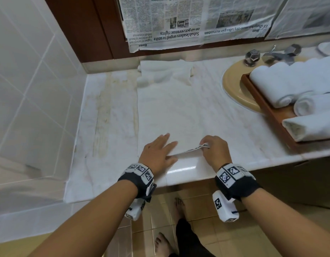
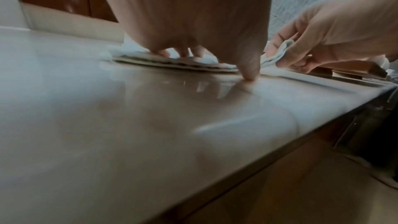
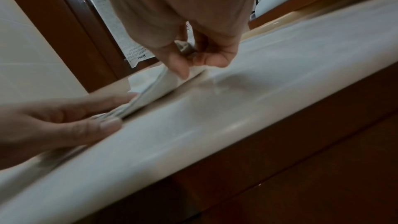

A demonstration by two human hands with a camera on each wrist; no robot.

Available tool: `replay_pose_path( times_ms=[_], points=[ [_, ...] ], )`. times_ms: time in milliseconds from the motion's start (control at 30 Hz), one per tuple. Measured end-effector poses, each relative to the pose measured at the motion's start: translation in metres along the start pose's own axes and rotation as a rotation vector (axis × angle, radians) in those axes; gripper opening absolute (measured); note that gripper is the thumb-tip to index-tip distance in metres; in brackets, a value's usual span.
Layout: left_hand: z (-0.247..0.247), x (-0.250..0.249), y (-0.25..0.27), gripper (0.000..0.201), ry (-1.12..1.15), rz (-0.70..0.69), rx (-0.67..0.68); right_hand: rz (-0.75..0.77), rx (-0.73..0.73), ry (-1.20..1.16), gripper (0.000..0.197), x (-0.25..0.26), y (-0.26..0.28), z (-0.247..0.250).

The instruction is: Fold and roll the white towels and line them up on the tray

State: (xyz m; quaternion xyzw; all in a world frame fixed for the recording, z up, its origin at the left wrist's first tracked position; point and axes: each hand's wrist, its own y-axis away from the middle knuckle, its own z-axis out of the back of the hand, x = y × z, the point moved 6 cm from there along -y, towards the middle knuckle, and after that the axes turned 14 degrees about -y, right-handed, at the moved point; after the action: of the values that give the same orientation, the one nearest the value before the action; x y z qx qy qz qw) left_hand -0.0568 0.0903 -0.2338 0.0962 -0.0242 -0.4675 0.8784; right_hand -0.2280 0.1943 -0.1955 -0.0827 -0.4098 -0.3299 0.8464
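A white towel (image 1: 169,112) lies folded into a long strip on the marble counter, running from the back wall to the front edge. My left hand (image 1: 158,149) rests flat on its near left corner, fingers straight; the thumb touches the counter. My right hand (image 1: 212,147) pinches the near right corner (image 3: 185,48) and lifts it slightly off the counter. The wooden tray (image 1: 267,108) at right holds several rolled white towels (image 1: 290,84). In the left wrist view the towel edge (image 2: 172,62) shows under my fingers.
A beige sink (image 1: 232,86) with chrome taps (image 1: 271,54) sits under the tray. Newspaper (image 1: 179,21) covers the wall behind. White tiles stand at left. The counter's front edge (image 1: 179,173) runs just below my hands.
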Motion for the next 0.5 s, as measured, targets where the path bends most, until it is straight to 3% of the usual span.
replay_pose_path(
  times_ms=[233,300,400,500],
  points=[
    [0.017,0.024,0.026,0.041,-0.067,-0.026,-0.27,0.141,-0.109,0.071,0.013,-0.013,0.006,0.018],
    [0.019,0.029,0.031,0.029,-0.03,-0.02,-0.298,0.153,-0.036,0.075,0.014,-0.016,0.002,0.016],
    [0.021,0.04,0.035,0.019,0.167,0.134,-0.285,0.109,0.077,0.091,0.018,-0.023,-0.003,0.014],
    [0.022,0.055,0.038,0.018,0.435,0.398,-0.248,-0.023,0.021,-0.023,0.014,-0.03,-0.006,0.02]
  ],
)
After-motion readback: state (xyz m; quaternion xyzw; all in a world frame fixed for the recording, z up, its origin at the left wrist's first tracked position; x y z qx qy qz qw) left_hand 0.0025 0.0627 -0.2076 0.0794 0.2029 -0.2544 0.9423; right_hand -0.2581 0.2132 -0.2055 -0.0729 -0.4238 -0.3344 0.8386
